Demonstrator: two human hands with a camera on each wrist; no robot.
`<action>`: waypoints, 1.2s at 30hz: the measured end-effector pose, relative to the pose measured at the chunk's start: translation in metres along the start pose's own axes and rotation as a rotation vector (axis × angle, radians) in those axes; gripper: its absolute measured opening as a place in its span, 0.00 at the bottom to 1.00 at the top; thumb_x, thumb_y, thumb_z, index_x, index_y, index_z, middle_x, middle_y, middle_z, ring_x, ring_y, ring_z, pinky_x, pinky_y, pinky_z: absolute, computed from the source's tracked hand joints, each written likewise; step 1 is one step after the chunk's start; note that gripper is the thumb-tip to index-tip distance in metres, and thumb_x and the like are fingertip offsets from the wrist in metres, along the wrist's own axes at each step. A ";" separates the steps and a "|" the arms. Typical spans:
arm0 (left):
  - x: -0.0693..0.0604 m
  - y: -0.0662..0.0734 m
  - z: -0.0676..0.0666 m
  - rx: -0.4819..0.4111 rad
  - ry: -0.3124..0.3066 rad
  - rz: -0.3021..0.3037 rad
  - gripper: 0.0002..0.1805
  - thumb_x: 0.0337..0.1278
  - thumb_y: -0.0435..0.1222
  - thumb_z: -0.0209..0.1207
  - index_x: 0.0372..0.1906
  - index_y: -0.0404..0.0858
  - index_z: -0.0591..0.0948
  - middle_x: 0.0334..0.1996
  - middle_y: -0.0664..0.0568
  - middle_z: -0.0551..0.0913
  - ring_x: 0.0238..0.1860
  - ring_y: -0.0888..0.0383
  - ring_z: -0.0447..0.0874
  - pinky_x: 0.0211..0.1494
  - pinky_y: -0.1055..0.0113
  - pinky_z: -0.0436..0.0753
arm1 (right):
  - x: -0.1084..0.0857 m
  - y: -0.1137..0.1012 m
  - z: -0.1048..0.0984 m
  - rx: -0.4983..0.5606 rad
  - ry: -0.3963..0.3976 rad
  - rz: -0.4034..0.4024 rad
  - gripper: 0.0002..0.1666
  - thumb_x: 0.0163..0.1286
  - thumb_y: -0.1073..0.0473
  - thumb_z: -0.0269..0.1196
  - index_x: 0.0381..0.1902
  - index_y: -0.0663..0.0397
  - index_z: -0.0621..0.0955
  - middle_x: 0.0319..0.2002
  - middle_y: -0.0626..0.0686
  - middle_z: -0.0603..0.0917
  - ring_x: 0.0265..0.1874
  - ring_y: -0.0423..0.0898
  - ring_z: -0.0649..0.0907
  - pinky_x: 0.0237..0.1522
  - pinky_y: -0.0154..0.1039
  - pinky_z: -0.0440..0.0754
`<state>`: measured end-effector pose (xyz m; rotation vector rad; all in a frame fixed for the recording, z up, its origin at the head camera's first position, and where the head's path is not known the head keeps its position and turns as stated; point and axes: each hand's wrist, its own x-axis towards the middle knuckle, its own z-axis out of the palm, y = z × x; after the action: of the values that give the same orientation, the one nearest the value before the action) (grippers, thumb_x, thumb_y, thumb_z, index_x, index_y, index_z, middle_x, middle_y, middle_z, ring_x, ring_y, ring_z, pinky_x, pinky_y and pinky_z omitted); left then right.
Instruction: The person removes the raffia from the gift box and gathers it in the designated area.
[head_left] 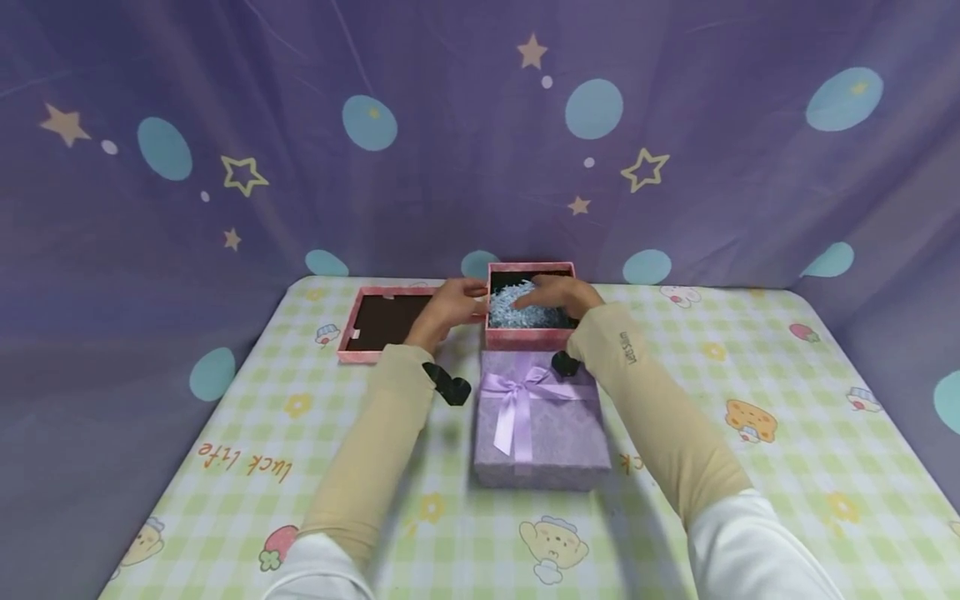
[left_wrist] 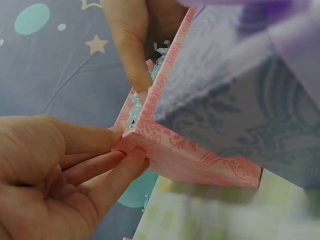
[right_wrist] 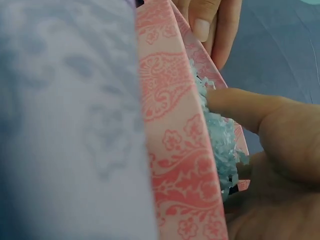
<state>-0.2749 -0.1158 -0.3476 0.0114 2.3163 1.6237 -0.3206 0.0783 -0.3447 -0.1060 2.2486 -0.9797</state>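
A pink patterned box (head_left: 531,339) with a dark inside holds light blue shredded paper (head_left: 517,307). My left hand (head_left: 454,305) is at the box's left side; in the left wrist view the fingertips of my left hand (left_wrist: 75,170) touch the corner of the pink box (left_wrist: 200,162). My right hand (head_left: 561,293) reaches over the right side into the box, fingers down in the blue paper. The right wrist view shows the thumb of my right hand (right_wrist: 280,135) extended into the shredded paper (right_wrist: 220,140); its other fingers are partly hidden.
A purple box (head_left: 540,437) with a lilac ribbon bow (head_left: 517,392) stands directly in front of the pink box. To the left lies a pink-rimmed tray or lid (head_left: 362,357) with a dark inside. A purple curtain hangs behind the table.
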 end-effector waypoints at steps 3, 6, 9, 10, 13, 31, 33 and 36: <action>0.000 -0.001 0.001 -0.036 -0.001 -0.014 0.31 0.62 0.25 0.55 0.70 0.34 0.63 0.69 0.43 0.67 0.63 0.47 0.73 0.61 0.57 0.78 | 0.000 0.002 0.000 0.000 -0.042 0.032 0.58 0.62 0.44 0.65 0.77 0.48 0.43 0.77 0.52 0.41 0.75 0.54 0.47 0.74 0.53 0.52; 0.001 -0.002 0.002 -0.080 0.004 -0.026 0.30 0.62 0.25 0.55 0.70 0.34 0.65 0.68 0.43 0.68 0.63 0.47 0.74 0.62 0.56 0.77 | -0.002 0.003 -0.001 -0.010 -0.066 0.046 0.59 0.61 0.43 0.66 0.77 0.45 0.43 0.77 0.51 0.40 0.75 0.55 0.46 0.74 0.54 0.51; 0.002 -0.003 0.001 -0.103 0.011 -0.036 0.29 0.62 0.26 0.56 0.69 0.35 0.67 0.67 0.43 0.69 0.62 0.48 0.74 0.61 0.57 0.78 | -0.003 0.003 -0.002 -0.027 -0.090 0.042 0.60 0.61 0.45 0.66 0.77 0.43 0.41 0.77 0.51 0.39 0.75 0.55 0.45 0.74 0.56 0.50; 0.002 -0.003 0.001 -0.108 0.011 -0.039 0.29 0.62 0.26 0.56 0.69 0.36 0.67 0.67 0.44 0.69 0.62 0.48 0.74 0.61 0.56 0.78 | -0.004 0.004 -0.002 -0.031 -0.095 0.040 0.60 0.61 0.46 0.67 0.77 0.43 0.41 0.77 0.51 0.39 0.76 0.54 0.44 0.74 0.57 0.49; 0.001 -0.004 0.000 -0.113 0.014 -0.045 0.30 0.61 0.26 0.57 0.69 0.37 0.67 0.67 0.44 0.69 0.61 0.48 0.75 0.61 0.57 0.78 | -0.004 0.004 -0.003 -0.056 -0.114 0.028 0.58 0.62 0.49 0.66 0.77 0.43 0.41 0.77 0.51 0.40 0.76 0.53 0.45 0.74 0.58 0.48; 0.002 -0.010 0.002 -0.136 0.032 -0.066 0.30 0.61 0.27 0.58 0.68 0.39 0.68 0.67 0.47 0.70 0.60 0.50 0.76 0.59 0.60 0.79 | -0.001 0.005 0.000 -0.193 0.030 -0.139 0.45 0.65 0.62 0.58 0.76 0.51 0.52 0.75 0.55 0.52 0.73 0.54 0.57 0.71 0.51 0.62; 0.001 -0.010 0.001 -0.136 0.026 -0.062 0.30 0.61 0.27 0.57 0.69 0.39 0.68 0.67 0.47 0.70 0.61 0.50 0.76 0.60 0.60 0.79 | -0.005 0.001 -0.001 -0.224 0.065 -0.142 0.44 0.65 0.62 0.58 0.76 0.51 0.53 0.75 0.55 0.53 0.73 0.54 0.57 0.70 0.51 0.62; 0.001 -0.009 -0.001 -0.131 0.019 -0.062 0.30 0.62 0.27 0.57 0.69 0.40 0.68 0.68 0.47 0.69 0.61 0.50 0.76 0.60 0.60 0.79 | -0.012 -0.005 -0.004 -0.234 0.107 -0.147 0.44 0.65 0.63 0.58 0.76 0.51 0.53 0.75 0.55 0.54 0.73 0.54 0.56 0.70 0.52 0.64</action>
<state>-0.2741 -0.1196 -0.3561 -0.1050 2.1968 1.7479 -0.3147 0.0813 -0.3329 -0.3327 2.4763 -0.8095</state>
